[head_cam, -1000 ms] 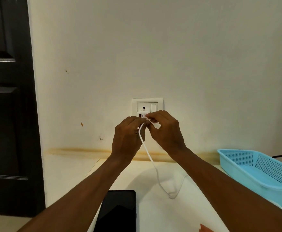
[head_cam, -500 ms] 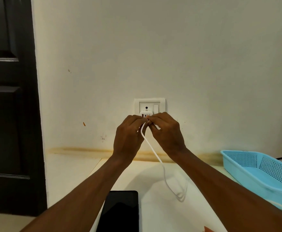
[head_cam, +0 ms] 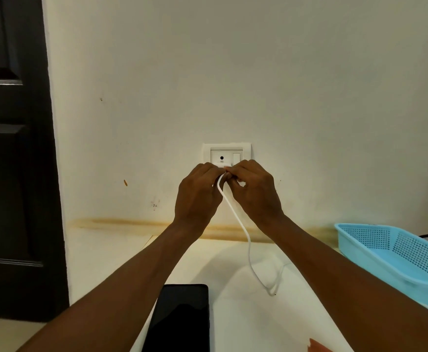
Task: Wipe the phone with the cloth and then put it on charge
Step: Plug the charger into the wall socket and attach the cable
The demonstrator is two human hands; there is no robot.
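Phone [head_cam: 179,318] lies near on the table [head_cam: 246,321], long axis near-to-far, below both hands, left hand [head_cam: 199,194] nearer, while the fingers [head_cam: 230,174] pinch what is probably the plug of the white cable [head_cam: 235,214] at the wall socket [head_cam: 226,154].

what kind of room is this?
Likely a home room, perhaps a bedroom or study corner: a painted wall with a socket plate, a dark panelled door on the left, and a white table holding a phone and a blue plastic basket.
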